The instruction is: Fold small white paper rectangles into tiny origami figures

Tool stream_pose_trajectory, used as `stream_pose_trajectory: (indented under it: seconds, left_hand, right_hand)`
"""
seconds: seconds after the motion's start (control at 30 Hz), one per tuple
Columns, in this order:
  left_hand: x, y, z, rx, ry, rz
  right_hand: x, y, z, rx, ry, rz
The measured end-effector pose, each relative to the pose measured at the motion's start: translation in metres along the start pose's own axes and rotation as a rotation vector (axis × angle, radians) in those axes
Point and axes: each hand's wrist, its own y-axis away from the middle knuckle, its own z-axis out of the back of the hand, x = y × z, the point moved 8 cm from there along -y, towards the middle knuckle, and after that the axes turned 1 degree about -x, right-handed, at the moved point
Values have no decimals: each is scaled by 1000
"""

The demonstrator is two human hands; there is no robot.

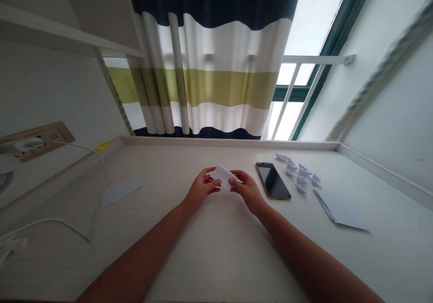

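Pinching at both sides, the two hands have the small white paper (222, 175) right in the middle of the action! Left hand (200, 189) on one side, thumb on top and fingers beneath; right hand (249, 190) on the other, its thumb pressing near the lower edge. Each grip is closed on the paper, no daylight there, and the piece sits between the hands, over the worktop (216, 253) and towards its far side.

So how does the score stand? Off to the right, just beyond the phone (273, 180), lies a cluster of folded paper pieces (302, 173), several of them, pointed and creased, some touching. Those look done, I'd say. The one in hand is flat-faced with a straight upper edge, smaller than the sheets nearby, so my call is that it's partly folded and short of the shape in that cluster; the finer creases are too small to read from this angle.

And what's left? A stack of paper sheets (341, 208) lies nearer on the right, flat and apparently unworked, so there looks to be plenty in reserve. Over on the left, one flat paper strip (123, 190) lies near the white cable (106, 179), well apart from either hand.
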Motion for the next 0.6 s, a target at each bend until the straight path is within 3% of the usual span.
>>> stream_pose_trajectory:
  seconds: [0.37, 0.6]
  left_hand:
    - [1, -2, 3, -31, 50, -20]
    - [-4, -2, 6, -62, -97, -96]
  right_hand:
    - [-2, 5, -13, 112, -42, -41]
    - [-5, 6, -14, 125, 20, -67]
